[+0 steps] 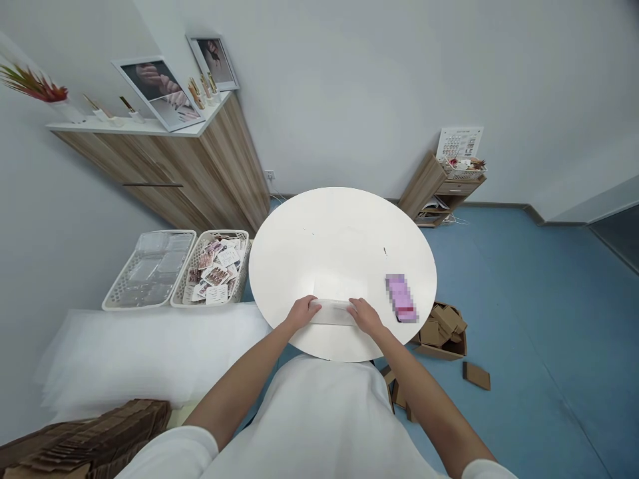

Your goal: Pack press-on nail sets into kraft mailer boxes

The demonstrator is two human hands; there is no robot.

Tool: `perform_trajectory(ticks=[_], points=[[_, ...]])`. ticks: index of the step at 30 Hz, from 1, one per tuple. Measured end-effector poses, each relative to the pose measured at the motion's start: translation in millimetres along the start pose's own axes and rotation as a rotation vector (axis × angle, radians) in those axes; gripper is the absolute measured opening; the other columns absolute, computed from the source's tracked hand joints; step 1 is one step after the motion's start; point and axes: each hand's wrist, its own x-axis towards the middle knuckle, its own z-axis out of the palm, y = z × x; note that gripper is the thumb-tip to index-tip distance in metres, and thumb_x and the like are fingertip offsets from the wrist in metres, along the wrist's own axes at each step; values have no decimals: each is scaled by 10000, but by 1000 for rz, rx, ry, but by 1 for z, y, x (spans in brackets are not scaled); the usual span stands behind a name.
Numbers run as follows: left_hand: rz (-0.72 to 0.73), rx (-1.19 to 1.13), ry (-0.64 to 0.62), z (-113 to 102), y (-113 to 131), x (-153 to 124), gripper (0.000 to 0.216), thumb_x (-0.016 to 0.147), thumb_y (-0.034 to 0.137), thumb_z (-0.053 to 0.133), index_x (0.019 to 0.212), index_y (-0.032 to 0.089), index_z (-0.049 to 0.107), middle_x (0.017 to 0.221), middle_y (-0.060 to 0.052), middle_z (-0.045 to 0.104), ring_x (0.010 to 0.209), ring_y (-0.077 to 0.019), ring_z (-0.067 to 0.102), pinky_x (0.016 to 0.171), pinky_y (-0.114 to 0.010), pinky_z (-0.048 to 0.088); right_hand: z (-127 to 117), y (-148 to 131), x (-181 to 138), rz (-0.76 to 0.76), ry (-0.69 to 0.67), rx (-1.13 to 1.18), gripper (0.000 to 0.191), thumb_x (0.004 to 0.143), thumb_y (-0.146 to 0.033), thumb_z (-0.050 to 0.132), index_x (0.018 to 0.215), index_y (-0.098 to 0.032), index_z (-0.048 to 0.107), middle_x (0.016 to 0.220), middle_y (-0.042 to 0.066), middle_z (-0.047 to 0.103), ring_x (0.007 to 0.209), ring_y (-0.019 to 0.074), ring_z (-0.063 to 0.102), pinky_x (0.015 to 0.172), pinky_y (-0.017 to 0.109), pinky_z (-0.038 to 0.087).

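My left hand (302, 311) and my right hand (365, 315) grip the two ends of a folded white translucent sheet (332, 313) near the front edge of a round white table (339, 226). The fingers of both hands are closed on it, with the thumbs pointing inward. Whether something lies inside the fold cannot be made out. To the right of my right hand lies a blurred purple object (401, 297). A small dark mark or scrap (385, 251) is on the tabletop beyond it.
Left of the table stand a basket of clear plastic boxes (150, 269), a basket of printed cards (214, 269), a stack of white sheets (160, 352) and brown cardboard (94, 439). A carton of brown boxes (442, 329) and a loose box (476, 375) are on the floor at right.
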Motion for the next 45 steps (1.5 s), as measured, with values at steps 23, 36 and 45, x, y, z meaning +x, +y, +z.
perform_trajectory(ticks=[23,36,45], points=[[444,503,-89,41,32,-24,478,761,284,494,1226,273,387,1363,-80,317,1242,-274,268,988,-459,191,43,21,-58,541,160,851,698,770,-402,415,1341,-199,67,1168,146,478,956,195,576,729,315,502],[451,640,-118,38,33,-29,558,745,305,501,1275,252,332,1408,-101,232,1270,-283,211,971,-453,202,14,13,-7,595,227,1045,741,600,-316,654,1241,-192,305,1158,144,473,936,204,554,665,268,478],[481,609,-110,39,28,-32,552,741,319,517,1267,269,358,1377,-99,293,1236,-284,264,955,-445,203,-1,-7,9,452,113,1109,295,610,-236,577,893,-192,509,725,-11,541,590,98,507,520,213,417]])
